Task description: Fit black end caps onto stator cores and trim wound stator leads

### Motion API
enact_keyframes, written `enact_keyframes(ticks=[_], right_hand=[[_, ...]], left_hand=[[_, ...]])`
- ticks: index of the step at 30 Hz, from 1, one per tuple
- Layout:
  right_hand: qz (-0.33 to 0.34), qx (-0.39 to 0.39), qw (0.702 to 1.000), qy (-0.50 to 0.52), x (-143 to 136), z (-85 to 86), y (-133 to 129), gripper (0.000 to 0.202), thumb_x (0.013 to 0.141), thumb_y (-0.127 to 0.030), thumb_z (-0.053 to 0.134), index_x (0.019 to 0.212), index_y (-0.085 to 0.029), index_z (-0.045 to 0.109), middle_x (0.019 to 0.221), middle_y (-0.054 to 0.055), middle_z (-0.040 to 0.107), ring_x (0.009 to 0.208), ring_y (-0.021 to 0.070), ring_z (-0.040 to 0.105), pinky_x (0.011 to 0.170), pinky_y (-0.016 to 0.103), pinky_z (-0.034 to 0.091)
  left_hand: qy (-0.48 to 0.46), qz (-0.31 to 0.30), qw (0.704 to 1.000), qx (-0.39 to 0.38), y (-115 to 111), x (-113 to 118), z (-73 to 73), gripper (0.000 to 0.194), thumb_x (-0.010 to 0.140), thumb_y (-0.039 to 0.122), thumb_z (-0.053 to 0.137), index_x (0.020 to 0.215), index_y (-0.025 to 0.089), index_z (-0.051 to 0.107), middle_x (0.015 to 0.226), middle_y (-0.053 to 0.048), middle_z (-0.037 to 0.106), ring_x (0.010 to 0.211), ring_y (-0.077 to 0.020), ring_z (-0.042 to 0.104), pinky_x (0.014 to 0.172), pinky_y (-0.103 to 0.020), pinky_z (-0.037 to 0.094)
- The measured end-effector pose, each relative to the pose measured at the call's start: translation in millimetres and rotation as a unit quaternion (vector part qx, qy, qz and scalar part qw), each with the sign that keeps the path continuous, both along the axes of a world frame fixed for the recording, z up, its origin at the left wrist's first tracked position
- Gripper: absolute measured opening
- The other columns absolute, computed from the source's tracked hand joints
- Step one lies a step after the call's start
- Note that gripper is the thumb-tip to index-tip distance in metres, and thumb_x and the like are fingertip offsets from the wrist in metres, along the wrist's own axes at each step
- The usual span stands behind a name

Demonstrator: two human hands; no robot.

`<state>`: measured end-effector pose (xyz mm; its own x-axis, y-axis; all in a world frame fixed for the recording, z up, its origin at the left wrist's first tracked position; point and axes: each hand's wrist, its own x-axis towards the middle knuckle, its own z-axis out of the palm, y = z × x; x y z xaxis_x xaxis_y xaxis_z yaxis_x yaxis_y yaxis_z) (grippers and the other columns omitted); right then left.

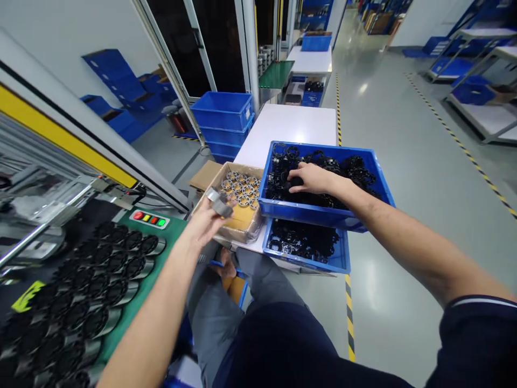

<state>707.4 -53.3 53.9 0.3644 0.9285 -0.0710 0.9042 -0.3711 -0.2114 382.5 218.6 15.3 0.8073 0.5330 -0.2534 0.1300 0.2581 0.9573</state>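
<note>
My left hand [201, 223] is closed around a grey metal ring part [220, 203], held in the air by the near left corner of a cardboard box [247, 235]. Rows of silver metal rings [243, 200] lie in that box. My right hand [312, 178] reaches down into a blue bin [319, 212] filled with black ring-shaped parts [357, 171]. Its fingers are curled with thumb and forefinger around a black part [297, 183], whose exact shape is lost among the others.
Under the upper bin sits another blue bin [306, 260] of black parts. On the left, a green bench [141, 293] carries rows of metal cylinders with black tops [117, 264] and a button panel [149, 219]. Stacked blue bins [222, 113] stand beside the white table [301, 121].
</note>
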Motion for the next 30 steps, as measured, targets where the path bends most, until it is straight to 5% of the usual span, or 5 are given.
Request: enact_keyframes(ticks=[10, 17, 22, 26, 30], right_hand=[[-0.035, 0.070, 0.997, 0.024, -5.9, -7.8, -27.5, 0.043, 0.115, -0.048, 0.082, 0.147, -0.020, 0.077, 0.147, 0.012, 0.079, 0.127, 0.0281, 0.081, 0.110, 0.052, 0.072], [-0.170, 0.248, 0.953, 0.029, -22.0, -3.0, -26.8, 0.042, 0.116, -0.051, 0.081, 0.145, -0.020, 0.077, 0.145, 0.012, 0.079, 0.126, 0.0276, 0.080, 0.111, 0.052, 0.071], [-0.187, 0.324, 0.924, 0.080, -65.0, 23.8, -20.4, 0.029, 0.111, -0.045, 0.076, 0.129, -0.022, 0.069, 0.114, 0.008, 0.080, 0.103, 0.0268, 0.078, 0.104, 0.052, 0.068], [-0.071, 0.316, 0.931, 0.167, -155.6, 42.7, -17.4, 0.022, 0.103, -0.041, 0.074, 0.102, -0.029, 0.056, 0.108, 0.005, 0.080, 0.102, 0.0272, 0.080, 0.102, 0.047, 0.067], [0.058, 0.273, 0.920, 0.274, -259.2, 45.9, -19.1, 0.029, 0.107, -0.048, 0.085, 0.106, -0.030, 0.062, 0.115, 0.003, 0.085, 0.104, 0.0246, 0.084, 0.099, 0.042, 0.069]], left_hand=[[-0.020, 0.046, 0.985, -0.163, -147.3, -123.6, -85.4, 0.085, 0.080, 0.026, 0.103, 0.152, 0.039, 0.061, 0.171, -0.010, 0.067, 0.138, -0.0334, 0.085, 0.098, -0.039, 0.072], [0.030, 0.087, 0.973, -0.213, -190.1, -212.9, -148.5, 0.076, 0.074, 0.026, 0.109, 0.137, 0.039, 0.067, 0.148, -0.006, 0.072, 0.120, -0.0249, 0.086, 0.092, -0.033, 0.070], [0.004, 0.078, 0.960, -0.268, -193.6, -260.0, -147.8, 0.068, 0.071, 0.026, 0.094, 0.136, 0.037, 0.078, 0.143, -0.008, 0.079, 0.124, -0.0333, 0.084, 0.104, -0.049, 0.071], [-0.042, 0.076, 0.955, -0.285, -199.0, -257.7, -133.0, 0.059, 0.096, 0.076, 0.084, 0.119, 0.022, 0.081, 0.116, -0.017, 0.086, 0.090, -0.0308, 0.083, 0.077, -0.044, 0.071], [-0.101, 0.102, 0.953, -0.265, -207.9, -238.4, -110.5, 0.066, 0.094, 0.085, 0.091, 0.105, 0.022, 0.071, 0.116, -0.013, 0.088, 0.071, -0.0195, 0.077, 0.058, -0.030, 0.059]])
